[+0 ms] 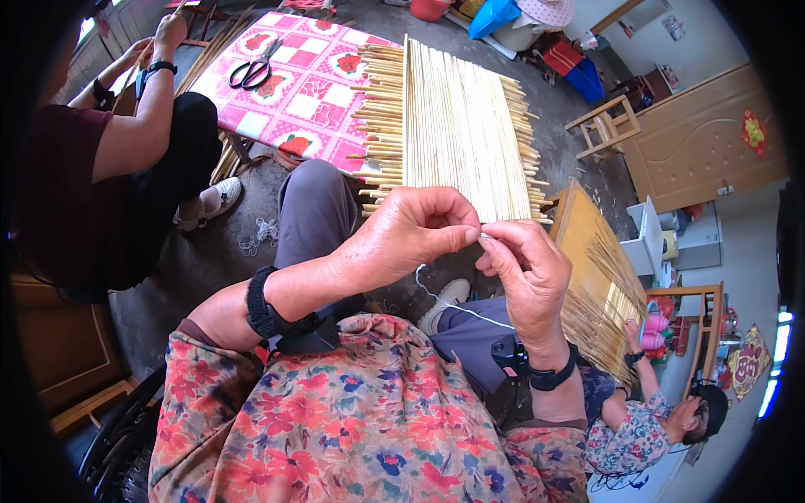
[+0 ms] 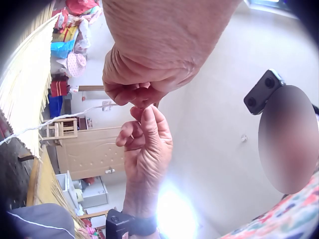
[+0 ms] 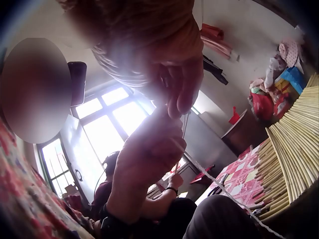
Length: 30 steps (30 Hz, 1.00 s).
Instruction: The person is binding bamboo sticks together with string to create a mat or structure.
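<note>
Above my lap, my left hand (image 1: 411, 230) and my right hand (image 1: 532, 272) meet fingertip to fingertip. Each pinches a white string (image 1: 453, 308) between thumb and forefinger, at its short end where the tips come together. From the left hand the string (image 2: 75, 115) hangs in a loose curve and trails across toward my right forearm. Just beyond the hands lies a mat of pale straight stalks (image 1: 461, 126), laid side by side with thicker stalk ends jutting out at both edges. The fingertips largely hide the pinched bit of string.
Black-handled scissors (image 1: 251, 74) lie on a pink checked tablecloth (image 1: 314, 109). A seated person (image 1: 75, 168) handles stalks on the left. At right, another person (image 1: 641, 427) reaches over a wooden board (image 1: 579, 218) with loose stalks. White string scraps (image 1: 258, 237) lie on the floor.
</note>
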Tool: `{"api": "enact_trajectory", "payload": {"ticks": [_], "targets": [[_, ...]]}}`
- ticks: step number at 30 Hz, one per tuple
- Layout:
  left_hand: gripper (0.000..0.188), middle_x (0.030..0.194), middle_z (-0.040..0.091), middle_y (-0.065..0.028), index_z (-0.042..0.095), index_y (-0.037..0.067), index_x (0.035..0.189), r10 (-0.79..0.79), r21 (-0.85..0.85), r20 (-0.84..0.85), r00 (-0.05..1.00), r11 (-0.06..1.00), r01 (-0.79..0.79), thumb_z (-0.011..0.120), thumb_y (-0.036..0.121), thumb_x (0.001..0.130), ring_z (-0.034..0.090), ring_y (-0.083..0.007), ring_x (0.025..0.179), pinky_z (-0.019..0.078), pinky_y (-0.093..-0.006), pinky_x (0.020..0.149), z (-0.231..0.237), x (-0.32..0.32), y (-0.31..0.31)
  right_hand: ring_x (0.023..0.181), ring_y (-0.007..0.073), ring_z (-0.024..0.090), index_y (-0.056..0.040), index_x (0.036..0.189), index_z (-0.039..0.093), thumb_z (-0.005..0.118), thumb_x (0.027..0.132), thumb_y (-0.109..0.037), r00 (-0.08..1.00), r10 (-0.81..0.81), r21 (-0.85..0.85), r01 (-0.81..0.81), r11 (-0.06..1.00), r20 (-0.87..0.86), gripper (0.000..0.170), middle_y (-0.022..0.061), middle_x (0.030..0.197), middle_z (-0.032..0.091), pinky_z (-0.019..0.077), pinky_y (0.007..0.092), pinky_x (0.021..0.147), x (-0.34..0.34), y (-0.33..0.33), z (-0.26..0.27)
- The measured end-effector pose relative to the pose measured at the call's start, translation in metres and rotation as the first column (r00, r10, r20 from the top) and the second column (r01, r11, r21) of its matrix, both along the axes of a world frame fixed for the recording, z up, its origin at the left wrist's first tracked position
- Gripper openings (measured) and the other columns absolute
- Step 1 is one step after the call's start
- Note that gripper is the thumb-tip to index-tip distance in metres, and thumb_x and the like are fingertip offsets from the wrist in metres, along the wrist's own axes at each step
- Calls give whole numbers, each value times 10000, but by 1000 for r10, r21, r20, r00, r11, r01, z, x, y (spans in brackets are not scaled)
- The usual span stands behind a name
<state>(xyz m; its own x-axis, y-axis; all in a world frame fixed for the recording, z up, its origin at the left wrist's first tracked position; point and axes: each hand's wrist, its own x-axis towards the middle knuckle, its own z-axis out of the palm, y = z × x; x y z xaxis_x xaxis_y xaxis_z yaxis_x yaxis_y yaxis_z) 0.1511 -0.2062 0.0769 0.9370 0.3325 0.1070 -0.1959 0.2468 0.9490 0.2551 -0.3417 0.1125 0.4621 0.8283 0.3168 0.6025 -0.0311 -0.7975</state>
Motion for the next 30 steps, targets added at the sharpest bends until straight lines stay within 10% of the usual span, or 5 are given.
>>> {"api": "enact_trajectory", "payload": {"ticks": [5, 10, 23, 27, 30], "targets": [[117, 687, 534, 33, 564, 17, 879, -102, -94, -35, 994, 991, 98, 566, 120, 824, 467, -15, 581, 369, -162, 487, 3, 0, 1, 556, 79, 533, 4, 858, 557, 579, 763, 36, 993, -3, 25, 0, 1000, 122, 102, 56, 739, 554, 430, 186, 484, 2, 1, -1], [151, 683, 540, 26, 559, 19, 903, -123, -126, -54, 991, 985, 115, 570, 149, 827, 497, -33, 574, 386, -168, 490, 3, 2, 0, 489, 43, 461, -7, 874, 516, 533, 834, -65, 873, -126, 7, 147, 989, -470, 73, 55, 727, 565, 351, 148, 410, 9, -2, 4], [79, 645, 527, 6, 558, 35, 820, 42, -256, -46, 998, 965, -53, 589, 106, 803, 429, -31, 505, 330, -165, 438, -20, 10, -10, 410, 80, 464, -12, 917, 473, 497, 856, -102, 452, 132, 227, 163, 960, -882, 111, 161, 821, 593, 335, 170, 340, 17, -2, -9], [77, 650, 538, -5, 557, 28, 819, 44, -332, -19, 999, 942, -47, 599, 87, 792, 429, -37, 487, 327, -174, 425, -19, 13, -14, 447, 91, 506, -4, 915, 481, 505, 850, -86, 592, 62, 200, 171, 965, -803, 108, 179, 862, 596, 356, 172, 359, 6, 1, -7], [70, 646, 542, 2, 567, 23, 813, 72, -303, -2, 997, 951, -70, 595, 85, 796, 433, -32, 488, 328, -168, 420, -17, 13, -16, 570, 146, 586, -10, 871, 532, 576, 785, -18, 944, -11, 176, 73, 982, -331, 97, 152, 891, 604, 437, 208, 447, 1, 0, -15]]}}
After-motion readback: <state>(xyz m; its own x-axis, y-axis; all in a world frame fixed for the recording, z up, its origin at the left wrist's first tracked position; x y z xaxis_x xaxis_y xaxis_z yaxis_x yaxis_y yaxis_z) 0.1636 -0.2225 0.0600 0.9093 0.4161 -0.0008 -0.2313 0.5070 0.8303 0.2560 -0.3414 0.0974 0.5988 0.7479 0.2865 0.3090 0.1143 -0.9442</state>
